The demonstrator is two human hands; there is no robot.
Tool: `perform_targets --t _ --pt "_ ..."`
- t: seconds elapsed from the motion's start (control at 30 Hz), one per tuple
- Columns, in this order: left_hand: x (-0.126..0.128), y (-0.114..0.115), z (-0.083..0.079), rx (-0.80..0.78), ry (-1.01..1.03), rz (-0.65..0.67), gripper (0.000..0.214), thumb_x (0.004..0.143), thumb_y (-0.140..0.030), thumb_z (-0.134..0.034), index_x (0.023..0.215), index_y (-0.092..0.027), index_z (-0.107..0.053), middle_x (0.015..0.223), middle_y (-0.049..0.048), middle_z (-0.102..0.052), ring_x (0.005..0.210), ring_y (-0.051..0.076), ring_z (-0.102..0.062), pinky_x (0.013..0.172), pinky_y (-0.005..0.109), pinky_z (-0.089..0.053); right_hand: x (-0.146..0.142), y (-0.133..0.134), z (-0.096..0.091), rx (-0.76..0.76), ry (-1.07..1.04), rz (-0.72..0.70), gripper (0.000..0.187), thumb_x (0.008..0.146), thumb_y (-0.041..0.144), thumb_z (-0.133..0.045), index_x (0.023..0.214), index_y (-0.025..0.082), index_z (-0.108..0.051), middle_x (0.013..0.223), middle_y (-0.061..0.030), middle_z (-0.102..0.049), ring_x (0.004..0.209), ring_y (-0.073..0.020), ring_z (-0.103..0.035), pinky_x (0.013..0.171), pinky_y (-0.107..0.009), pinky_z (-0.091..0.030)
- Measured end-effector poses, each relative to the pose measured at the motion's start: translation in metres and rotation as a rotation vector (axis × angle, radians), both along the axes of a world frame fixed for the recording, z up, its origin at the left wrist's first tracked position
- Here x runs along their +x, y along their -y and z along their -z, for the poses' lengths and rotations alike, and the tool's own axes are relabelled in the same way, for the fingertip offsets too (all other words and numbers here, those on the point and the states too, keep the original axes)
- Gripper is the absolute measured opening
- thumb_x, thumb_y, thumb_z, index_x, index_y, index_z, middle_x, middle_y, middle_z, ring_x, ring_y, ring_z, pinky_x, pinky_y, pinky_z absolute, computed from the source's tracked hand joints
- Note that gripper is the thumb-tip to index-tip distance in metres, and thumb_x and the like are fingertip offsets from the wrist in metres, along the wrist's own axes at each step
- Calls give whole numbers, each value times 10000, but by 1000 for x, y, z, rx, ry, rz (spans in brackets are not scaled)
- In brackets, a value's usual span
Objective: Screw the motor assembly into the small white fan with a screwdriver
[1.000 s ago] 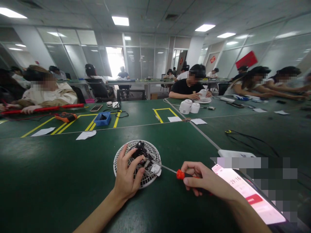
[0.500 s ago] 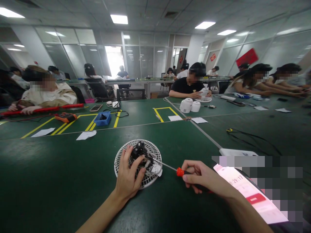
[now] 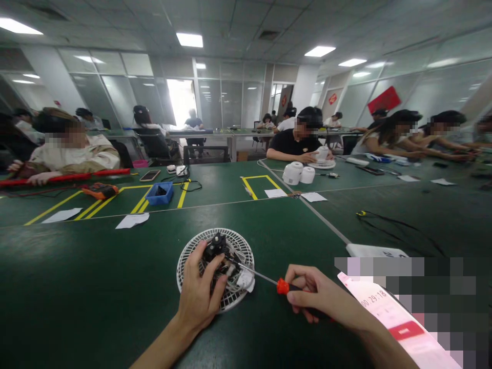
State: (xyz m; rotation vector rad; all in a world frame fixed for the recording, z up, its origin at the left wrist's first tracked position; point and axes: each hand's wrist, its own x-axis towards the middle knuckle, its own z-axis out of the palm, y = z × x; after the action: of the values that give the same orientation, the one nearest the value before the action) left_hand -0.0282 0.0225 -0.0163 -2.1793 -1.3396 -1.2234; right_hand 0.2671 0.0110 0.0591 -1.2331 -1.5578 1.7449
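A round white fan grille point(image 3: 243, 247) lies flat on the green table point(image 3: 96, 287) in front of me, with a black motor part point(image 3: 216, 246) and small wired pieces on it. My left hand point(image 3: 200, 296) rests on the grille's near side, fingers spread and pressed around the black part. My right hand point(image 3: 321, 297) is closed round a screwdriver point(image 3: 269, 281) with a red and black handle. Its thin metal shaft reaches left, and the tip sits among the parts at the grille's middle.
A phone point(image 3: 400, 323) showing a running timer lies by my right forearm, with a white flat box point(image 3: 374, 251) behind it. Black cables point(image 3: 392, 221) trail to the right. Paper slips, a blue tray point(image 3: 160, 193) and white fan parts point(image 3: 299, 173) lie farther off. Several people sit at the tables.
The view has tipped slightly, so everything sits a little lower. My hands keep their grip; the screwdriver tip stays at the grille's middle. The phone timer has counted up.
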Motion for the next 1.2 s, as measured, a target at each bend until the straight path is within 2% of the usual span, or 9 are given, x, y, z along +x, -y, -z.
perform_targets --t 0.37,0.93,1.2 --pt "-1 -1 -6 -45 -27 -30 360 949 -293 -547 1295 -196 -566 1595 169 -262 1428 342 -360 1088 503 -424 -2 1 -2 -10 14 12 359 770 432 -804 847 171 -571 628 34 -646 437 -56 -513 408 -147 -368" --pt "-4 -5 -13 -35 -27 42 374 940 -273 -563 1307 -197 -547 1491 171 -404 1351 325 -434 1078 522 -444 0 -1 -4 -1 84 21 361 767 432 -810 852 169 -579 639 32 -644 456 -62 -512 424 -162 -362" --pt "-16 -13 -18 -10 -49 81 321 953 -224 -544 1272 -236 -578 1418 140 -460 1274 291 -483 1015 491 -492 0 -1 0 26 81 46 350 755 419 -822 846 166 -598 639 28 -659 459 -67 -522 429 -172 -363"
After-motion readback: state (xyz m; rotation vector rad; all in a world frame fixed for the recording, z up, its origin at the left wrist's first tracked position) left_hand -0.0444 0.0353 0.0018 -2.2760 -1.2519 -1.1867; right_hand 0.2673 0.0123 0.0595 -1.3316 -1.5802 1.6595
